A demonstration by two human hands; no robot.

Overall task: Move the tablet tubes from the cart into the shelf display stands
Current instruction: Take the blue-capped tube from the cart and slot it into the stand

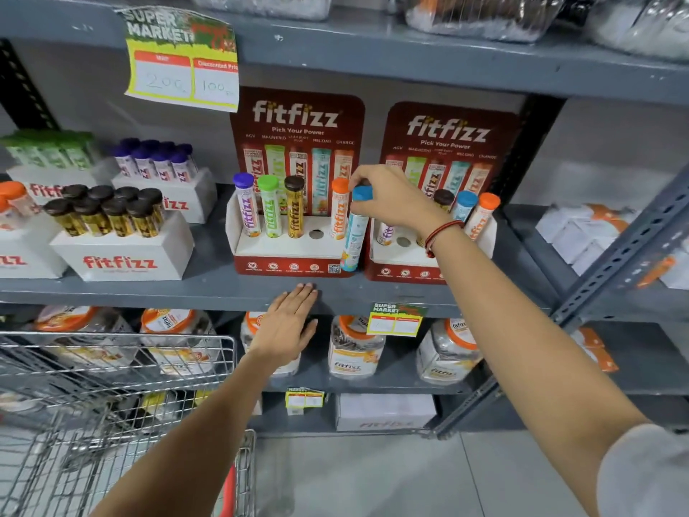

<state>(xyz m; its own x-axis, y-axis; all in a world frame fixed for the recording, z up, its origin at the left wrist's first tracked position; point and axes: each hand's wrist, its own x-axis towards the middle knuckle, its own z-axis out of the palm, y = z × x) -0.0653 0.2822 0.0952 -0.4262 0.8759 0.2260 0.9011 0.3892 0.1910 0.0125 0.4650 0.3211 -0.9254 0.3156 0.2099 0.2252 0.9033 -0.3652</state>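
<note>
My right hand (391, 197) grips the blue cap of a light-blue tablet tube (354, 236), which hangs upright in front of the right end of the left red display stand (294, 261). That stand holds purple, green, brown and orange-capped tubes, with one empty hole (316, 234) between brown and orange. The right display stand (402, 270) holds brown, blue and orange-capped tubes and a purple one, partly hidden behind my wrist. My left hand (289, 324) rests flat, fingers together, against the front edge of the grey shelf (186, 292). The wire cart (112, 386) is at lower left.
White boxes of brown-capped (108, 210), purple-capped (156, 158) and green-capped tubes stand to the left on the same shelf. Large jars (354, 348) fill the shelf below. A yellow price sign (182, 57) hangs from the shelf above. A grey upright post (615, 255) stands at right.
</note>
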